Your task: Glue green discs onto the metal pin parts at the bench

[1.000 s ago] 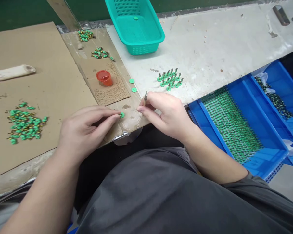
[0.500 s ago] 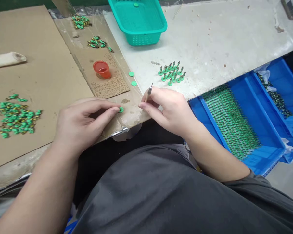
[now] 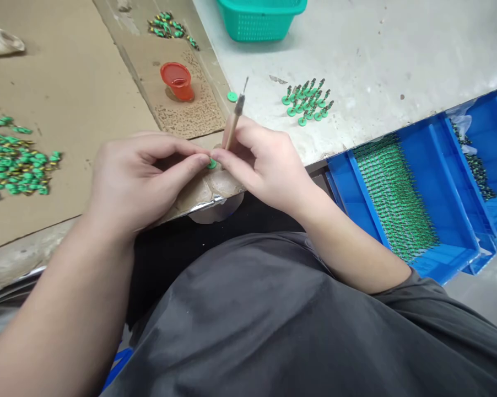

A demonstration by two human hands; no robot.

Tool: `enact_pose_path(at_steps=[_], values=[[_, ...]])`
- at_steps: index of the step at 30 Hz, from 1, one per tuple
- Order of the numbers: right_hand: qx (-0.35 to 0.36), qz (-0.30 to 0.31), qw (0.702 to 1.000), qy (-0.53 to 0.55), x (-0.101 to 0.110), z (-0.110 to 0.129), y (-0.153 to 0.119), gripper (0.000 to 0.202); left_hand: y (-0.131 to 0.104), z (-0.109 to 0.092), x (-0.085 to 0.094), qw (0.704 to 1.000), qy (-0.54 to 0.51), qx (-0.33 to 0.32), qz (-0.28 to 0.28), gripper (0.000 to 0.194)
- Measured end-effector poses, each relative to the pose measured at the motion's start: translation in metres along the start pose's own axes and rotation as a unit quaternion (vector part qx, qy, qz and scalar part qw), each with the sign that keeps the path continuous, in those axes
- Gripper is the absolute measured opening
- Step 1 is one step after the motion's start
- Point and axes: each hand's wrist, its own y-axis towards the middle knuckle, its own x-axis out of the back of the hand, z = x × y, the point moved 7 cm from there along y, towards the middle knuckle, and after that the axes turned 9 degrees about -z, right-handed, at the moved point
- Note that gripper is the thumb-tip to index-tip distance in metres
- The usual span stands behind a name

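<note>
Near the table's front edge, my left hand (image 3: 149, 182) pinches a small round green disc (image 3: 211, 164) between thumb and forefinger. My right hand (image 3: 265, 162) is closed on a slim wooden-handled tool (image 3: 234, 122) with a dark collar and a thin tip that points up and away from me. The right thumb and fingertips meet the left ones at the disc, so part of it is hidden. Another green disc (image 3: 232, 96) lies flat beyond the tool. To its right, several green discs with dark upright stems (image 3: 308, 102) stand in a cluster.
A red cup (image 3: 177, 80) holding liquid stands on a speckled cardboard piece (image 3: 178, 121). Green-and-gold parts lie in a left pile (image 3: 21, 165) and a far pile (image 3: 166, 26). A teal basket (image 3: 259, 25) is at the back. Blue bins (image 3: 442, 182) hold green pieces at right.
My right hand has moved left to meet the left hand at the disc, and the tool stands more upright. The view has shifted, so the table items sit higher in it.
</note>
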Motion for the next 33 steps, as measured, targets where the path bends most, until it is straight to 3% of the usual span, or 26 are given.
enact_pose_path(at_steps=[9,15,29,33], values=[[0.054,-0.037,0.998,0.005,-0.009,0.005,0.005,0.037,0.0,-0.006,0.0,1.0,-0.019,-0.022,-0.009,0.018],[0.071,-0.063,0.995,0.024,-0.007,0.006,0.001,0.032,-0.001,-0.007,-0.001,1.0,-0.026,-0.014,-0.002,0.019],[0.082,-0.057,0.994,0.032,-0.009,0.007,0.001,0.03,-0.002,-0.01,0.002,1.0,-0.022,-0.011,0.002,0.023],[0.044,-0.035,0.998,0.003,-0.011,0.005,0.001,0.03,-0.001,-0.009,0.002,1.0,-0.024,-0.019,0.002,0.022]])
